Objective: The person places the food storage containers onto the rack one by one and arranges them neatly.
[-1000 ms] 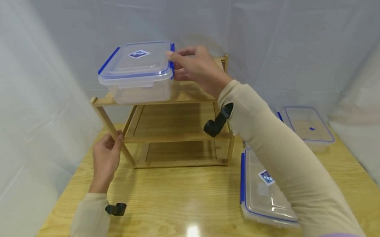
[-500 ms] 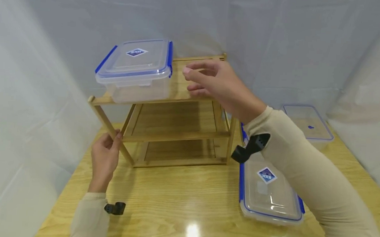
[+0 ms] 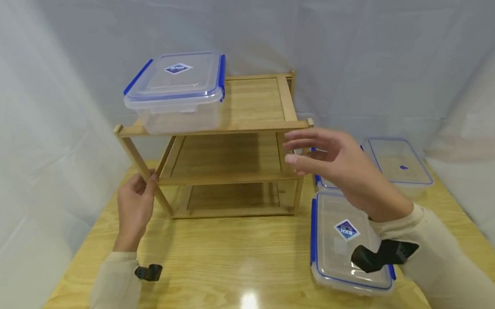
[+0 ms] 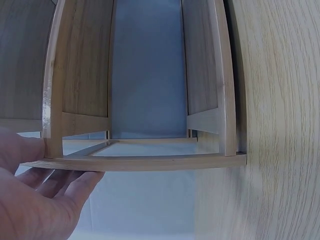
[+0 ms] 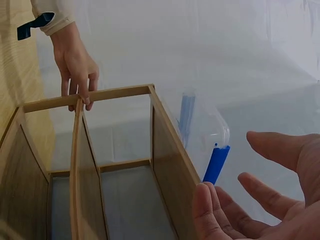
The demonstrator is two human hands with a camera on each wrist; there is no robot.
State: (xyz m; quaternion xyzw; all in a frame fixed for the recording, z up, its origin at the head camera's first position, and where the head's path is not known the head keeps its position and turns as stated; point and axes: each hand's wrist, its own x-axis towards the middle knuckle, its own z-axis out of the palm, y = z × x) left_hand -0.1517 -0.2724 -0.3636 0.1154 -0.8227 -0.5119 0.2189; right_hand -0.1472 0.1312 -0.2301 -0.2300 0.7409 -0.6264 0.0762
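Observation:
A three-tier wooden shelf rack (image 3: 229,177) stands on the table. My left hand (image 3: 135,204) grips its front left post near the middle tier; in the left wrist view the thumb and fingers (image 4: 82,190) lie on either side of that post. On the left part of the top tier sits a clear lidded food container (image 3: 179,93) with blue clips and a diamond label. My right hand (image 3: 340,167) hangs in the air by the rack's front right corner, fingers relaxed and apart, holding nothing. In the right wrist view, a blue clip (image 5: 217,164) of the container shows beyond the fingers.
A flat clear container (image 3: 347,255) with blue clips lies on the table (image 3: 223,266) right of the rack. Behind it is another, partly hidden by my right hand. A further clear container (image 3: 400,164) stands at the back right. Pale sheeting (image 3: 364,53) surrounds the table.
My right hand has let go of the container on the top tier and moved right and down, past the rack's right side. My left hand keeps its grip on the post.

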